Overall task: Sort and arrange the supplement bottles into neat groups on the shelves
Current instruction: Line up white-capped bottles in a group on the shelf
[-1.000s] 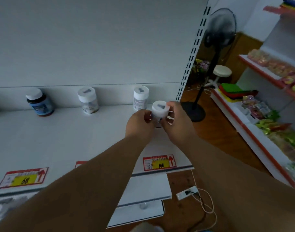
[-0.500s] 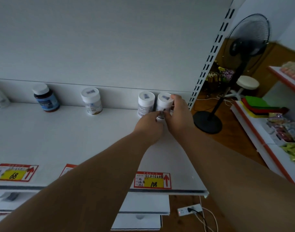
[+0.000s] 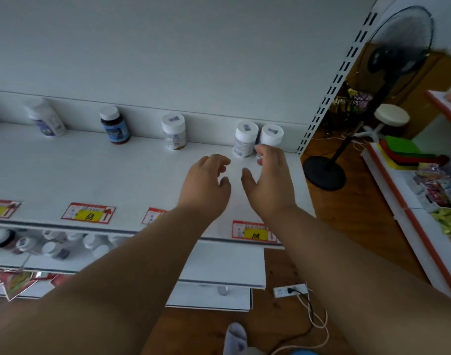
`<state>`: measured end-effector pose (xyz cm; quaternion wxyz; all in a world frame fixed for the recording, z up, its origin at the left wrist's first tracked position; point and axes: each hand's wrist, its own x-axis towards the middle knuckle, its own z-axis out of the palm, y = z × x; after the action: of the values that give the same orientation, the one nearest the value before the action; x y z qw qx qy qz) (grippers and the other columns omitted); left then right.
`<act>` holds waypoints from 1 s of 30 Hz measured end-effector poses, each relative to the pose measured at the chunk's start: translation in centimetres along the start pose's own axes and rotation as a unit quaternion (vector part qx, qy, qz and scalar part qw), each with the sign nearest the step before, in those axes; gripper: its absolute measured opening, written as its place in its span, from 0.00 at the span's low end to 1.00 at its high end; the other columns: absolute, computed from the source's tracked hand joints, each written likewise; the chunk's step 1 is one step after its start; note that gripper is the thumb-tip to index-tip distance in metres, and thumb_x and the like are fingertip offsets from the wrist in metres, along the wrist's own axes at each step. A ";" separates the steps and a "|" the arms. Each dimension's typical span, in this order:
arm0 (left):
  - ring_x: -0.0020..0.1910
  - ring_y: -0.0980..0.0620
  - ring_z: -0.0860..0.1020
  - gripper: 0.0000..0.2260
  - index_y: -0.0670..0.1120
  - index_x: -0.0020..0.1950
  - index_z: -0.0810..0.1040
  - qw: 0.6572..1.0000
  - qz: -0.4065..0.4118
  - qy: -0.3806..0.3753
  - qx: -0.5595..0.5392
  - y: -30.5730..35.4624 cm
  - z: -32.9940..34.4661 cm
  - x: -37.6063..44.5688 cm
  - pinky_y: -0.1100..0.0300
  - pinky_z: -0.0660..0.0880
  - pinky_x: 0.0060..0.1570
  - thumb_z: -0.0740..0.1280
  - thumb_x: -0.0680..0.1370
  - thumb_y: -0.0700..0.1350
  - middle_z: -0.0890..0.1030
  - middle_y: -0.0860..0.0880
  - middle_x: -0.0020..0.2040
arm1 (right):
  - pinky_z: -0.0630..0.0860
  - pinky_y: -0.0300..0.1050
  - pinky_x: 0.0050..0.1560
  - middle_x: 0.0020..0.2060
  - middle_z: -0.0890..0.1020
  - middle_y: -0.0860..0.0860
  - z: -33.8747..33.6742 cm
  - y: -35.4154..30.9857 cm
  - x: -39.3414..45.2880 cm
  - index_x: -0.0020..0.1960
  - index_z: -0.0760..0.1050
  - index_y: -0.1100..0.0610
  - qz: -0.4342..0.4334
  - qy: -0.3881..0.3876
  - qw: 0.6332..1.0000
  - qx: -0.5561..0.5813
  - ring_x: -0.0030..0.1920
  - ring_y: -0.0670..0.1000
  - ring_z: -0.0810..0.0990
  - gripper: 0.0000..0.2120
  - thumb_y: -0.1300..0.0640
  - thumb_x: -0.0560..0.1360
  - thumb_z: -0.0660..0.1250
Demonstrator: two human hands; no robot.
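White shelf (image 3: 116, 175), hands (image 3: 239, 180) empty, loose.

head view looks forward and down, close over the shelf (image 3: 116, 175) (single camera).

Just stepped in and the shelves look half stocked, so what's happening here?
A person is sorting supplement bottles along the back of a white shelf. Two white-capped bottles, one and its neighbour, stand side by side at the right end. Both hands, left hand and right hand, hover open in front of that pair, holding nothing. Further left stand another white bottle, a dark blue-labelled bottle and a larger white bottle, spaced apart. More bottles sit jumbled on the shelf below.
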<state>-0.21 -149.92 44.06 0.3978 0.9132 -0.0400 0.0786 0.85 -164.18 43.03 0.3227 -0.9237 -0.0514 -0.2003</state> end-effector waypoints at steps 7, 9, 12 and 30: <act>0.52 0.54 0.76 0.16 0.48 0.63 0.77 0.996 0.019 0.090 0.009 -11.1 -15.3 -9.2 0.59 0.74 0.54 0.69 0.76 0.37 0.76 0.54 0.53 | 0.66 0.25 0.50 0.58 0.75 0.54 6.1 -16.1 -6.7 0.64 0.71 0.59 -0.069 -0.006 0.994 0.079 0.51 0.43 0.73 0.21 0.58 0.73 0.72; 0.51 0.51 0.77 0.16 0.46 0.61 0.78 0.992 0.020 0.123 0.037 -15.3 -21.3 -12.4 0.55 0.75 0.53 0.70 0.74 0.36 0.78 0.50 0.52 | 0.64 0.23 0.50 0.57 0.75 0.54 9.6 -22.1 -9.1 0.63 0.72 0.59 -0.104 -0.023 0.989 0.106 0.50 0.43 0.72 0.21 0.59 0.73 0.72; 0.51 0.50 0.76 0.16 0.45 0.61 0.78 0.984 -0.038 0.154 0.084 -21.0 -29.9 -17.1 0.60 0.71 0.53 0.69 0.74 0.37 0.78 0.49 0.53 | 0.68 0.32 0.54 0.59 0.73 0.52 14.8 -30.9 -12.3 0.64 0.71 0.57 -0.138 -0.098 0.975 0.146 0.53 0.44 0.74 0.21 0.58 0.74 0.71; 0.54 0.56 0.74 0.14 0.51 0.62 0.78 0.873 -0.310 0.321 0.199 -49.4 -62.1 -35.4 0.57 0.75 0.57 0.67 0.77 0.41 0.76 0.57 0.53 | 0.74 0.39 0.52 0.55 0.71 0.45 45.5 -72.4 -21.0 0.65 0.68 0.50 -0.360 -0.340 0.833 0.247 0.52 0.43 0.73 0.19 0.52 0.75 0.69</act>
<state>-35.28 -70.38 43.96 0.2024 0.8633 0.3911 0.2464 -19.28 -78.50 43.81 0.4074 -0.7390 -0.5348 0.0441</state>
